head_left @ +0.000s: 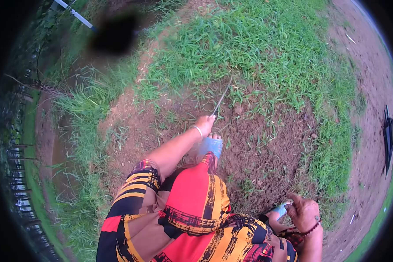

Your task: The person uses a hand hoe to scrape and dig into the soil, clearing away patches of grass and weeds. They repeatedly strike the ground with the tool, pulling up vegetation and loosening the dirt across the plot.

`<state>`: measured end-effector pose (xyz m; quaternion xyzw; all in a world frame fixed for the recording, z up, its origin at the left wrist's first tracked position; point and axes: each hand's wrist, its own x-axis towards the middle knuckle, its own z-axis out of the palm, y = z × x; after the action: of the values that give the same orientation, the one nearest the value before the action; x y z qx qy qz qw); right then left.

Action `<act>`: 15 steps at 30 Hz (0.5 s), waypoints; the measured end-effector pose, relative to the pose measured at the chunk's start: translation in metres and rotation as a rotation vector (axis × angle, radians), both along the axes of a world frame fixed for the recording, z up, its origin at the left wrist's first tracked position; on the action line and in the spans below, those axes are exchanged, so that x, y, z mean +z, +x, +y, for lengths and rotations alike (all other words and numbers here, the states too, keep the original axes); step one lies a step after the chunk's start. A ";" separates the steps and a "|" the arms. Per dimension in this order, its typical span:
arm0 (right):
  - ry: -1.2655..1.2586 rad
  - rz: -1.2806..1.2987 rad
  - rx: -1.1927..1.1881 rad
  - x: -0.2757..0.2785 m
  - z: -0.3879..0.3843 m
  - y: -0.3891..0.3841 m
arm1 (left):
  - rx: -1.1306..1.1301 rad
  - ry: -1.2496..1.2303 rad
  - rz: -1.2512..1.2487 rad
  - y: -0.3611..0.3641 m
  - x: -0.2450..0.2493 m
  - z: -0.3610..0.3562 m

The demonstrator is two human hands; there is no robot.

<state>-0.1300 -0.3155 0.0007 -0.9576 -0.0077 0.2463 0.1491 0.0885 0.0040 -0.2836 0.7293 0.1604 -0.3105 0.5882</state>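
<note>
My left hand (204, 125), with a pale bangle at the wrist, is closed around the near end of a thin, straight, rod-like tool (223, 96). Its far tip reaches the edge of the green grass (257, 48); whether it is a blade or a rod cannot be made out. Just under this hand is a foot in a blue-grey sandal (211, 146). My right hand (305, 212), wearing a ring and a dark beaded bracelet, is held low at the right with its fingers curled. Nothing shows in it. Beside it is the other sandalled foot (282, 209).
Turned brown soil (266, 161) with loose grass bits lies in front of my feet. Taller grass (85, 174) borders a muddy ditch (61, 153) on the left. A bare dirt strip (362, 87) runs along the right. A blue-and-white pole (76, 15) stands at the upper left.
</note>
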 end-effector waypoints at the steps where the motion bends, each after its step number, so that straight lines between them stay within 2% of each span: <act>1: -0.003 -0.005 0.001 0.001 -0.001 0.001 | -0.018 0.060 -0.040 -0.014 -0.006 0.004; 2: -0.004 -0.004 0.005 0.001 -0.002 0.000 | -0.034 0.122 -0.078 -0.027 -0.011 0.007; 3: -0.002 0.005 0.013 0.002 -0.001 -0.002 | 0.053 0.115 0.046 -0.047 0.011 0.009; 4: -0.002 0.028 -0.002 0.007 0.001 -0.001 | -0.127 0.279 -0.209 -0.072 -0.010 0.023; 6: 0.008 -0.024 0.004 0.006 -0.002 -0.006 | -0.294 0.460 -0.354 -0.113 -0.026 0.055; 7: 0.009 -0.064 0.008 0.005 -0.003 -0.009 | -0.275 0.472 -0.233 -0.126 -0.020 0.065; 8: 0.025 -0.059 -0.009 0.006 -0.003 -0.009 | -0.282 0.472 -0.230 -0.135 -0.026 0.070; 10: 0.032 -0.042 -0.013 0.010 0.001 -0.009 | 0.062 0.162 -0.202 -0.148 -0.027 0.075; 11: 0.040 -0.041 -0.011 0.011 0.003 -0.007 | 0.065 0.162 -0.204 -0.137 -0.007 0.068; 13: 0.039 -0.041 -0.001 0.007 0.002 -0.005 | 0.175 -0.240 -0.213 -0.095 0.039 0.045; 15: 0.036 -0.035 0.003 0.006 0.001 -0.003 | 0.309 -0.378 -0.197 -0.054 0.075 0.010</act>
<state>-0.1331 -0.3148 0.0070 -0.9589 -0.0162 0.2298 0.1655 0.0349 0.0145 -0.2089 0.5999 0.1507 -0.1689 0.7673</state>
